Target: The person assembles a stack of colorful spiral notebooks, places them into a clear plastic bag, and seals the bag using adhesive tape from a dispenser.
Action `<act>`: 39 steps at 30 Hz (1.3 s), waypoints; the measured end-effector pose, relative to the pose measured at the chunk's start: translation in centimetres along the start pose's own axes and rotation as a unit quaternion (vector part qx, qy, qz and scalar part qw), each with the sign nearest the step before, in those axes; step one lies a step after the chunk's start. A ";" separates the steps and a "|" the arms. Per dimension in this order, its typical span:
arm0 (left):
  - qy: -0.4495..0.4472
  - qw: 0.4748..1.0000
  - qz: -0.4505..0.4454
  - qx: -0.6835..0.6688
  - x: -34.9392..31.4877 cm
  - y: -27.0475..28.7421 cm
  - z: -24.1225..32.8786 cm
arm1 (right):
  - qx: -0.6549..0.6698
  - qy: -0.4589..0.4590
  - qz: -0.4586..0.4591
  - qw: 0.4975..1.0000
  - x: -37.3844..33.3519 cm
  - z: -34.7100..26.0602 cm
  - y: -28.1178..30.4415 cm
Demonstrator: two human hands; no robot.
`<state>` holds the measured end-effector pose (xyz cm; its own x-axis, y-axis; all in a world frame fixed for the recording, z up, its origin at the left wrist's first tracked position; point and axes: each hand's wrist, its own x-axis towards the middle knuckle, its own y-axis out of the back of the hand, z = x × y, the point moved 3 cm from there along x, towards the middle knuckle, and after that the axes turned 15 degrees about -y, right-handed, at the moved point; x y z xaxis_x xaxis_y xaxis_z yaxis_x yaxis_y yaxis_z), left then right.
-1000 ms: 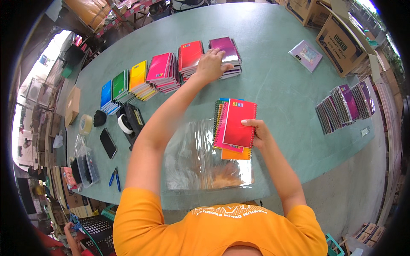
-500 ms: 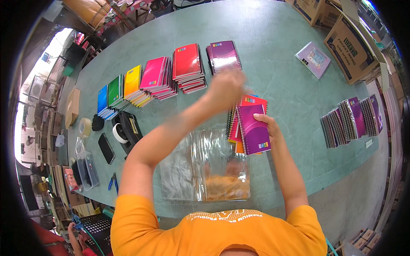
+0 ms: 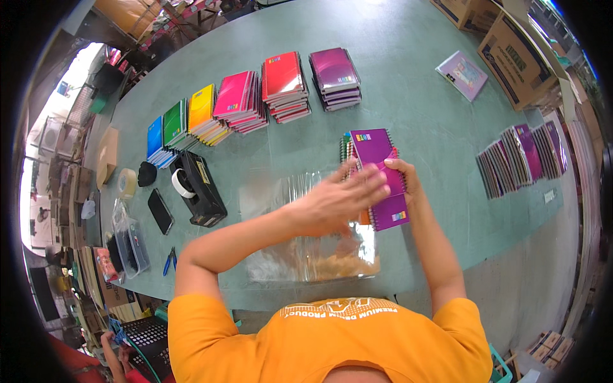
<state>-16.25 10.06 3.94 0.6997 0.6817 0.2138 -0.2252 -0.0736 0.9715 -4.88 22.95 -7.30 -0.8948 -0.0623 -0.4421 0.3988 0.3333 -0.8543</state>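
My right hand (image 3: pixel 407 175) grips a bundle of small spiral notebooks by its right side. Two purple notebooks (image 3: pixel 388 207) show on top, one higher than the other; edges of other colours peek out beneath. My left hand (image 3: pixel 341 199) lies across the bundle with fingers stretched out, slightly blurred, and hides part of the covers. Under it, clear plastic sleeves (image 3: pixel 281 258) lie flat near the table's front edge. Farther off stand a purple stack (image 3: pixel 335 69), a red stack (image 3: pixel 283 76), a pink stack (image 3: pixel 235 96), a yellow stack (image 3: pixel 202 107), a green stack (image 3: pixel 175 124) and a blue stack (image 3: pixel 155 137).
At left are a black tape dispenser (image 3: pixel 203 198), a phone (image 3: pixel 160 211), blue-handled pliers (image 3: pixel 170 262), a tape roll (image 3: pixel 127 183) and a plastic bin (image 3: pixel 135 249). On the right are wrapped notebook packs (image 3: pixel 511 159), a lilac booklet (image 3: pixel 463 75) and a cardboard box (image 3: pixel 516 70).
My left hand has come from the far purple stack back to the bundle. A second purple notebook now lies on top of it. The far purple stack looks lower.
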 end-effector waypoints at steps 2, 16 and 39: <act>0.040 0.997 0.024 0.060 -2.9 0.3 0.4 | -0.002 -0.006 -0.002 1.000 -0.2 1.9 -2.7; 0.440 0.684 0.448 -0.370 -16.5 -7.3 6.9 | -0.387 0.240 0.241 0.857 5.9 15.2 -7.5; 0.267 0.835 0.427 -0.222 -15.5 -9.6 8.2 | -0.542 0.465 0.179 0.677 3.0 16.6 -7.5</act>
<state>-19.39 -5.82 -7.88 -0.2210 0.7546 0.6179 -0.7996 -0.5029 0.3282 -7.22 4.63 -6.77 -0.7204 0.6560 0.2253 0.6928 0.6963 0.1877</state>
